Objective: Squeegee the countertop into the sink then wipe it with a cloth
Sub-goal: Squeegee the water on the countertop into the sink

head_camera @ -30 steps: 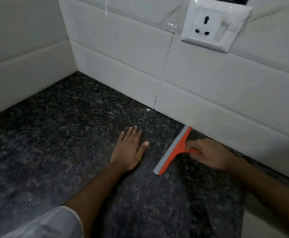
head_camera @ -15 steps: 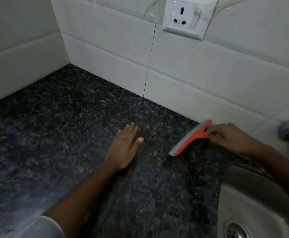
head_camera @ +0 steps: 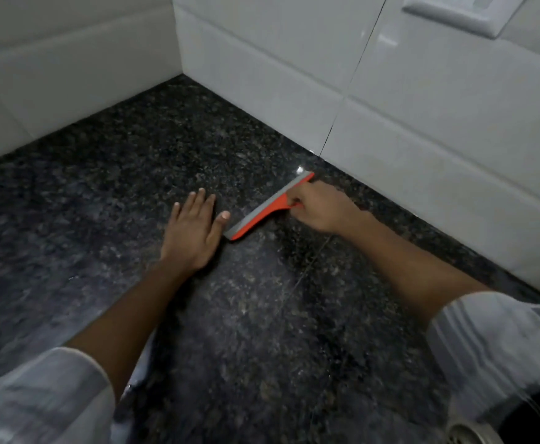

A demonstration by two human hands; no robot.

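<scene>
So in the head view, we've got our right hand (head_camera: 318, 208) wrapped around the handle of the orange squeegee (head_camera: 267, 208), fingers (head_camera: 294, 200) curled tight on it so most of the handle is hidden under the fist. The grey blade edge sits down on the dark granite desk (head_camera: 262, 315), running at a slant from just beside the tiled wall (head_camera: 390, 123) out toward our left hand (head_camera: 193, 233). Starting that close to the wall makes sense to us: a pull from there catches water sitting along the back edge instead of leaving a strip behind.

Our left hand lies flat on the desk on the far side of the squeegee from the wall, fingers spread and holding nothing, thumb tip just beside the blade's near end. Looks like we're just bracing ourselves while leaning in over the corner.

The sink (head_camera: 468, 435) only peeks in at the bottom edge, well away from the squeegee on the right-hand side, just a bit of drain ring under the right sleeve (head_camera: 493, 354). So the stroke probably needs to drag back that way, blade kept pressed flat. No cloth anywhere in view, so the wiping part isn't started yet as far as we can judge. There's a socket plate (head_camera: 460, 11) up on the wall too.
</scene>
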